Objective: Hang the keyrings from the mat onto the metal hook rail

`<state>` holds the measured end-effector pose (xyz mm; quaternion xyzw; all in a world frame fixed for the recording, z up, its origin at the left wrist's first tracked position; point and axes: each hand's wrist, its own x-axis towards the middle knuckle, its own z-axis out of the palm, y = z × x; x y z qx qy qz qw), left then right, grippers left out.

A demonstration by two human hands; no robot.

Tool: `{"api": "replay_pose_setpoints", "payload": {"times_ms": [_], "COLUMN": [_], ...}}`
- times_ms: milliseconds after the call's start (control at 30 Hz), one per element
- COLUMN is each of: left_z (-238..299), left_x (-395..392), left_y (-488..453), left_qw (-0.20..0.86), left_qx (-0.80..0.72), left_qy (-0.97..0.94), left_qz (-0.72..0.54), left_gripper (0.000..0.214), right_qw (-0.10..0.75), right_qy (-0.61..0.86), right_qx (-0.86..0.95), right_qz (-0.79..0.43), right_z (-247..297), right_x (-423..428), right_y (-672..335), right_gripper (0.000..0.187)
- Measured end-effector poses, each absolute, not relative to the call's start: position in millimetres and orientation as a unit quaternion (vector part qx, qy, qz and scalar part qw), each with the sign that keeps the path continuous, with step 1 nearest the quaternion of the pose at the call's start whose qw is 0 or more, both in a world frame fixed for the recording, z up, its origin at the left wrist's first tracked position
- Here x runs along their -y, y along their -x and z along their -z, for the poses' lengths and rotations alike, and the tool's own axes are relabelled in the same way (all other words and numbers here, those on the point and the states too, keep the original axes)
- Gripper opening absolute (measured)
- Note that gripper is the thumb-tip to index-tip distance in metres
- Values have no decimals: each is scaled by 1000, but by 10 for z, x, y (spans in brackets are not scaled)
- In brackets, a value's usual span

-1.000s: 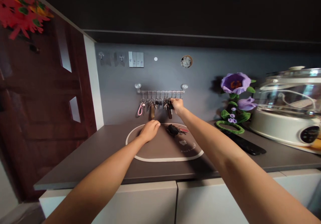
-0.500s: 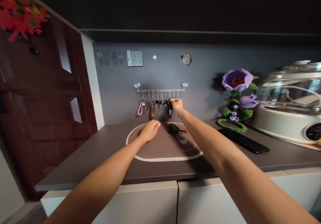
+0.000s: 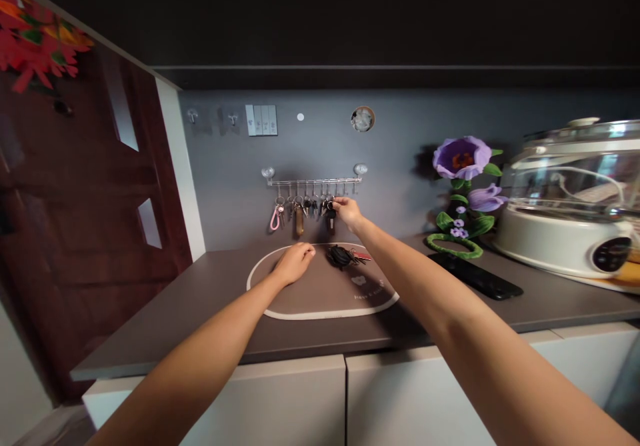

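Observation:
My right hand [image 3: 349, 213] reaches to the wall, thumb and fingers pinched at the ring of a set of keys with a dark fob [image 3: 331, 217]. This set hangs just below a clear hook rack [image 3: 315, 181]; whether its ring sits on a hook is too small to tell. Other keys hang to the left, one set with a pink strap [image 3: 275, 219] and one with a brown holder [image 3: 299, 221]. My left hand [image 3: 296, 263] rests on the brown mat [image 3: 310, 296], fingers curled closed. Between my hands, a bunch of keys with a black pouch-like piece [image 3: 341, 255] lies on the mat.
Right of the mat lie a black phone [image 3: 475, 275] and a purple crocheted-looking flower [image 3: 463, 158] on a green ring base. A white appliance with a clear cover [image 3: 555, 233] stands farther right. A dark cabinet [image 3: 320, 26] overhangs the counter; a red-brown door [image 3: 90, 246] is at left.
The view has shifted slightly, so the scene sits a little farther left. My right hand stays at the dark-fobbed keys, fingers a bit more extended. My left hand keeps its place on the mat.

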<state>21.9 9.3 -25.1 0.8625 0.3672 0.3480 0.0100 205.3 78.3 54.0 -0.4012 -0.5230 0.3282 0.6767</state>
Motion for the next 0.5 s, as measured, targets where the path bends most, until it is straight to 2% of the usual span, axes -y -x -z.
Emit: {"api": "replay_pose_setpoints", "payload": {"times_ms": [167,500], "left_z": [256,137], "left_x": [-48,192], "left_y": [-215,-363], "left_qw": [29,28], "left_qx": [-367,-340], "left_qy": [-860,-877], "left_qz": [-353,-338], "left_gripper": [18,22], "right_qw": [657,648], "right_qy": [421,406], "right_qx": [526,521], "right_qz": [-339,-380], "right_z": [-533,-388], "right_x": [-656,-266], "right_y": [-2102,-2284], "right_gripper": [18,17]}}
